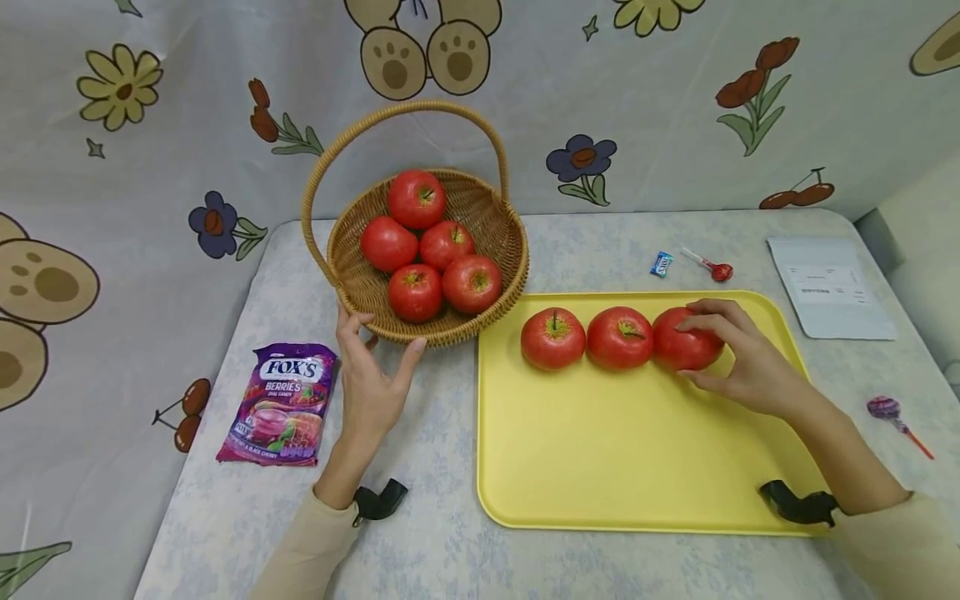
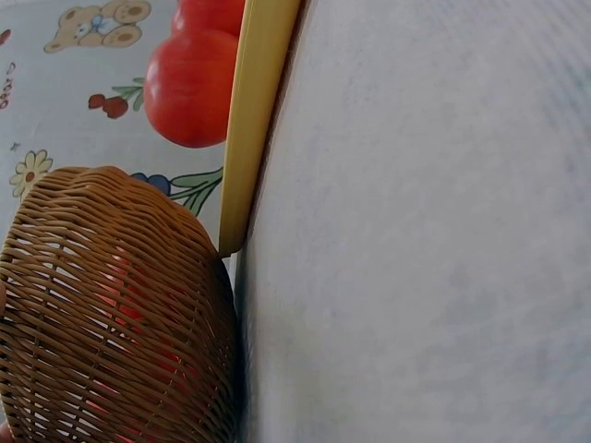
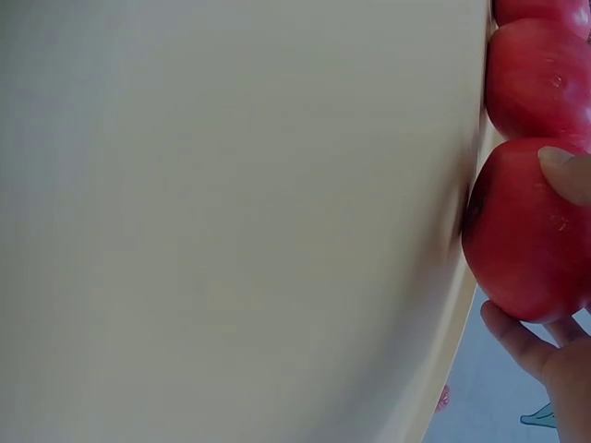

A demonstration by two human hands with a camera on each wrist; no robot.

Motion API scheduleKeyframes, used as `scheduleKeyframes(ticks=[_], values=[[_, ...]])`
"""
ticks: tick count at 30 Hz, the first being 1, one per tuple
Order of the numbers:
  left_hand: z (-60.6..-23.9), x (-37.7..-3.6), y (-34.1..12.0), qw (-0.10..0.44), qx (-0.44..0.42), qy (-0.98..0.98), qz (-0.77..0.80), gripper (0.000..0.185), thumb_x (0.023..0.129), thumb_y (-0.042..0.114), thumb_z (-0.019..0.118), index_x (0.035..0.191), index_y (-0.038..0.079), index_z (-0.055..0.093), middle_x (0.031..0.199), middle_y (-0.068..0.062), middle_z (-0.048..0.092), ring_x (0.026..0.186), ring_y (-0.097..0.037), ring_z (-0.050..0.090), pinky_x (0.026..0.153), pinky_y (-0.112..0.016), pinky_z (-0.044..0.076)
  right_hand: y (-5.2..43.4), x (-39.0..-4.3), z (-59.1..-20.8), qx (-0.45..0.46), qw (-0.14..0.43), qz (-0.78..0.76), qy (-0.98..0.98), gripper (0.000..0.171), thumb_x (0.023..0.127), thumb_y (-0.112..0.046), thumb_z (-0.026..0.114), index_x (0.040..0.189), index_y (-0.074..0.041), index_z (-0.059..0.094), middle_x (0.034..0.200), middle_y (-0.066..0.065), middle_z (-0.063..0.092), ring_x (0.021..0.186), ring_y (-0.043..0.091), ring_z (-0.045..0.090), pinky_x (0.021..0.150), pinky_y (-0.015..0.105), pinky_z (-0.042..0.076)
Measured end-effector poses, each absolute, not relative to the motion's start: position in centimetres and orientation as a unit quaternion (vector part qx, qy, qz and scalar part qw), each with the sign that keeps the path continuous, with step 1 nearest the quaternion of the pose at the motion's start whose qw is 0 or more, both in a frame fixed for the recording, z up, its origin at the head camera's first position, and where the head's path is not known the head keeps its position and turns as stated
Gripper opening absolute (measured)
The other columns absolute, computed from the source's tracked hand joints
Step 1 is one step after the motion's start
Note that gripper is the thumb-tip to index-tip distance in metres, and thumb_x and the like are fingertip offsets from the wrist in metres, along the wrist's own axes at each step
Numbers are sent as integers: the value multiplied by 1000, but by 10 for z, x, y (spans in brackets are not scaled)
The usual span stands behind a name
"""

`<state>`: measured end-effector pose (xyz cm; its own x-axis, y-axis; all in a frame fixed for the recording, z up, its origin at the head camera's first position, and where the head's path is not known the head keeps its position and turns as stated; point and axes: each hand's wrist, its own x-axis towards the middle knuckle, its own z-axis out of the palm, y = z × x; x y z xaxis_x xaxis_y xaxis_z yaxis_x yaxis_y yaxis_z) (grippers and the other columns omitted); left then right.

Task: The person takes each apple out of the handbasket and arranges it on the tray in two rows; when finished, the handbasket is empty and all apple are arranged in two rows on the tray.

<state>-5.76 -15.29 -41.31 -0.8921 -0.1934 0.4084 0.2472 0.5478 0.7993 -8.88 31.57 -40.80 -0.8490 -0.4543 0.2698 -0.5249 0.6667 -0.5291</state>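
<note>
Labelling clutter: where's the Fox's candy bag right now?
In the head view the Fox's candy bag lies flat on the table at the person's left, just outside the left hand and below the wicker basket.

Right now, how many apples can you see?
8. Five sit in the wicker basket; three line the yellow tray, the right hand gripping the rightmost apple. More may hide underneath the basket pile.
</note>
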Motion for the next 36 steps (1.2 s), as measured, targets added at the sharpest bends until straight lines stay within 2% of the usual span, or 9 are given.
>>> scheduleKeyframes(ticks=[5, 7, 10, 16, 19, 28, 36], values=[[-413, -58, -153, 229, -14, -849, -476, 67, 86, 31, 76, 128, 3, 32, 164, -15, 5, 150, -26, 17, 101, -54, 45, 316, -88, -408, 270, 56, 299, -914, 71, 55, 12, 89, 116, -6, 59, 136, 21, 43, 124, 27, 37, 95, -4, 23], [-414, -58, -153, 229, -14, -849, -476, 67, 86, 31, 76, 127, 3, 32, 164, -15, 5, 150, -26, 17, 101, -54, 45, 316, -87, -408, 267, 54, 300, -914, 70, 55, 13, 88, 116, -5, 59, 136, 22, 42, 122, 31, 38, 95, -5, 23], [-414, -58, -153, 229, -15, -849, -475, 67, 86, 31, 76, 128, 2, 32, 164, -15, 4, 150, -26, 16, 100, -54, 45, 316, -86, -408, 265, 51, 302, -914, 68, 56, 12, 88, 116, -6, 59, 136, 22, 41, 122, 30, 37, 94, -5, 22], [-414, -58, -152, 229, -14, -850, -474, 68, 86, 33, 76, 128, 2, 32, 164, -15, 4, 150, -26, 15, 100, -55, 45, 320, -84, -410, 273, 66, 304, -911, 65, 58, 13, 86, 114, -9, 62, 135, 21, 43, 127, 15, 32, 97, -2, 23], [-414, -58, -153, 228, -14, -849, -476, 68, 86, 33, 76, 128, 2, 32, 164, -14, 4, 150, -26, 16, 100, -55, 45, 322, -84, -410, 275, 78, 308, -907, 63, 57, 15, 86, 111, -9, 64, 133, 22, 44, 127, 12, 31, 99, 0, 23], [-413, -57, -152, 226, -10, -851, -474, 68, 86, 33, 75, 128, 2, 32, 164, -14, 4, 150, -25, 16, 101, -54, 45, 323, -84, -409, 273, 81, 313, -906, 56, 60, 14, 85, 106, -12, 66, 130, 20, 46, 125, 16, 32, 98, 5, 23], [-414, -57, -152, 230, -12, -852, -471, 69, 86, 32, 76, 130, 3, 31, 164, -15, 3, 150, -27, 15, 99, -54, 46, 319, -86, -397, 274, 84, 300, -910, 57, 60, 10, 86, 109, -11, 66, 129, 21, 47, 121, 29, 37, 97, 6, 21]])
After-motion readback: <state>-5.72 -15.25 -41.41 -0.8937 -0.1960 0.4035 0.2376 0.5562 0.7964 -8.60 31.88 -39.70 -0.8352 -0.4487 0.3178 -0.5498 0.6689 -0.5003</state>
